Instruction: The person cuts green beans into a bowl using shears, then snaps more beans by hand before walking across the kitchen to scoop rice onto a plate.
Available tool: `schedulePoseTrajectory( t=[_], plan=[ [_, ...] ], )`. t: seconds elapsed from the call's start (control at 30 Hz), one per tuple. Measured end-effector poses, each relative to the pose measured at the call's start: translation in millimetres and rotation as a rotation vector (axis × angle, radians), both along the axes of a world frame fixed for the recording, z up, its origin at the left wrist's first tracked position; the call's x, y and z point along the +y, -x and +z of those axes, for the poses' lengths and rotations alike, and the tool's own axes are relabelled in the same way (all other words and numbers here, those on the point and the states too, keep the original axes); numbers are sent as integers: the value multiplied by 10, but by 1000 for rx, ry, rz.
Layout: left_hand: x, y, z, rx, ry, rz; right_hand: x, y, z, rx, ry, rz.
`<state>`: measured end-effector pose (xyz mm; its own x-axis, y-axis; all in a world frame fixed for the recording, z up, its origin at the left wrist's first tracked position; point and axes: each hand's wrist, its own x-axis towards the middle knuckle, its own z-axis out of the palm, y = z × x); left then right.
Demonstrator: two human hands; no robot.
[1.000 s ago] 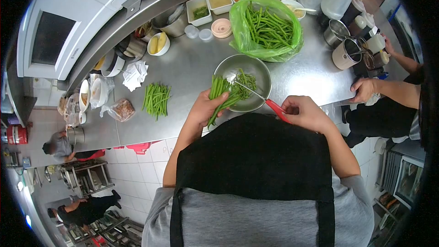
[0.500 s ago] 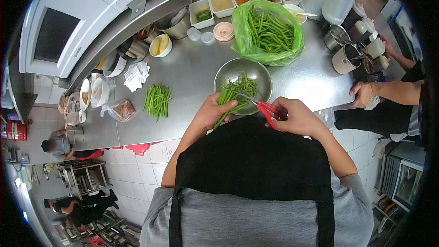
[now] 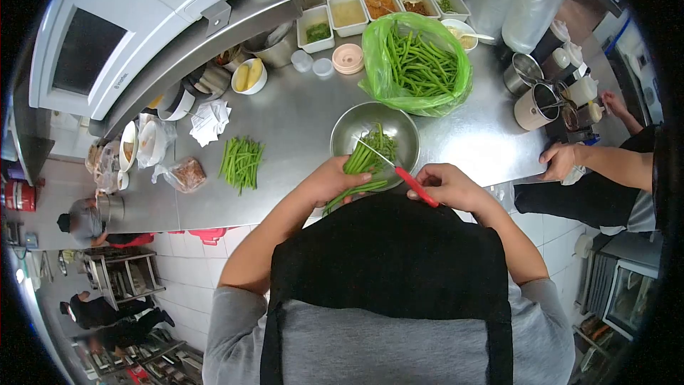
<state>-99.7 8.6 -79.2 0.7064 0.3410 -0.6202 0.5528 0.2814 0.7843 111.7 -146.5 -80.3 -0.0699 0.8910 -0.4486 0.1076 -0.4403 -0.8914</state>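
Note:
My left hand (image 3: 332, 180) is closed around a bunch of green beans (image 3: 360, 162), whose far ends hang over a steel bowl (image 3: 412, 132). Red-handled scissors (image 3: 416, 187) are in my right hand (image 3: 452, 187), just right of the bunch. Their blades look closed together and point up-left across the beans and bowl. Short green pieces (image 3: 385, 145) lie inside the bowl. Behind it stands a green plastic bag (image 3: 374, 85) full of long beans. A separate pile of trimmed beans (image 3: 241, 162) rests on the counter to the left.
Along the back of the steel counter (image 3: 285, 125) run several white tubs (image 3: 315, 30). A white bowl with yellow pieces (image 3: 249, 76) and crumpled paper (image 3: 210, 122) sit left. Metal cups (image 3: 536, 105) and another person's hand (image 3: 561, 162) are at the right edge.
The scissors' spread blades and handles have come together. My right hand has shifted slightly down. The view has moved a little; the bunch stays in my left hand.

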Motion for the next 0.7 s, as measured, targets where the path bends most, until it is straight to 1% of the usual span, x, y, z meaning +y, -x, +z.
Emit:
schedulePoseTrajectory(
  t=[0.1,0.2,0.3,0.4,0.47,0.6,0.67,0.7],
  plan=[
    [20,-39,98,52,15,-34,-7,-77,-87,14,5,6],
    [90,-33,-4,46,50,-117,-24,-132,-95,14,44,10],
    [119,-33,-80,55,20,-165,-42,-179,-46,32,107,8],
    [184,-44,-116,135,39,-216,-63,-218,-33,84,158,-16],
    [184,-56,-83,133,14,-207,-85,-246,-84,116,161,-22],
    [201,-62,129,90,-102,-267,-128,-302,-22,-23,106,-1],
    [224,2,106,-9,-170,-248,-159,-334,-47,-138,69,41],
    [223,37,85,-57,-205,-238,-169,-318,-44,-140,27,33]
  ],
)
